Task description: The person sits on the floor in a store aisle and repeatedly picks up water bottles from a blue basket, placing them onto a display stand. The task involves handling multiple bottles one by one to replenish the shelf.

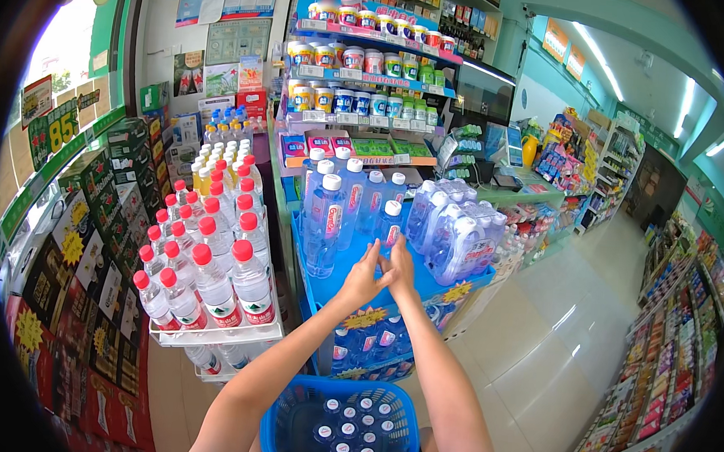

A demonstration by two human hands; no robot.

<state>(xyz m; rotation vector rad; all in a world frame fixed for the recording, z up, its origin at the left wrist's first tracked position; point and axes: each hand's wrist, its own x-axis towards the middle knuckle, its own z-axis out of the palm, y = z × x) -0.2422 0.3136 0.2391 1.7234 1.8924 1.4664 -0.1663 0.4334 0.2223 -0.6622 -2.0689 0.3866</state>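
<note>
A small clear water bottle (392,224) with a white cap stands upright on the blue top of a display stand (360,259). My left hand (363,279) and my right hand (401,269) are close together just in front of it, thumbs meeting or overlapping. The left hand's fingers point forward, with nothing seen in them. My right fingertips overlap the bottle's lower part in view; whether they grip it cannot be told. Taller water bottles (325,227) stand behind and to the left. On the right sit shrink-wrapped bottle packs (458,236).
Below my forearms is a blue plastic basket (412,404) holding several white-capped bottles (347,429). Red-capped water bottles (215,268) fill a white rack at left. Stacked beer cartons (94,244) line the left side. Tubs (343,98) fill shelves behind; tiled floor (532,354) lies right.
</note>
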